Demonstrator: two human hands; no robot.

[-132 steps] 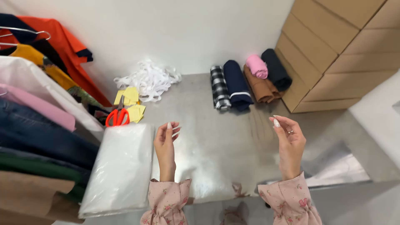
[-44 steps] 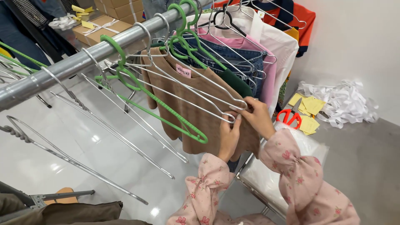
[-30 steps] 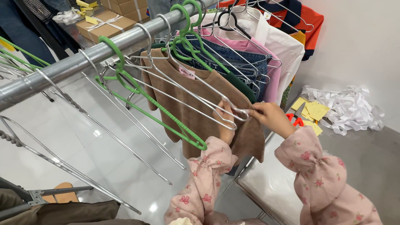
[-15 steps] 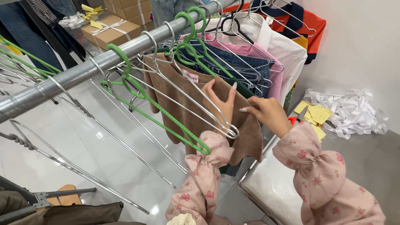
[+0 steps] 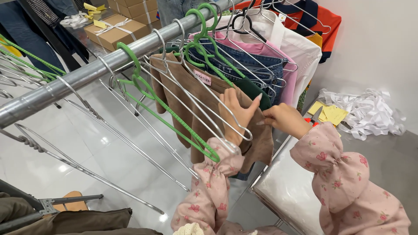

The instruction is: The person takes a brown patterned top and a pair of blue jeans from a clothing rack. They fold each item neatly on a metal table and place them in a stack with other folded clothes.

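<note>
My left hand [image 5: 236, 114] reaches between bare wire hangers [image 5: 204, 109] and lies flat on a brown garment [image 5: 196, 100] that hangs from the metal rail [image 5: 87, 74], fingers spread. My right hand [image 5: 285, 119] pinches the same brown garment at its right edge, just below a dark green garment [image 5: 254, 92]. Both sleeves are pink with a flower print. A bare green hanger [image 5: 174, 117] hangs just left of my left wrist.
Further along the rail hang jeans [image 5: 257, 65], a pink garment [image 5: 270, 54], a white one [image 5: 300, 48] and an orange one [image 5: 324, 19]. A steel table [image 5: 392, 156] carries white ribbon [image 5: 365, 111], yellow tags [image 5: 331, 114] and a clear bag [image 5: 287, 191]. Cardboard boxes [image 5: 117, 30] stand beyond.
My left hand has slid up through the wire hangers onto the brown garment. My right hand has closed on its edge. Earlier I stood at the table with both hands free.
</note>
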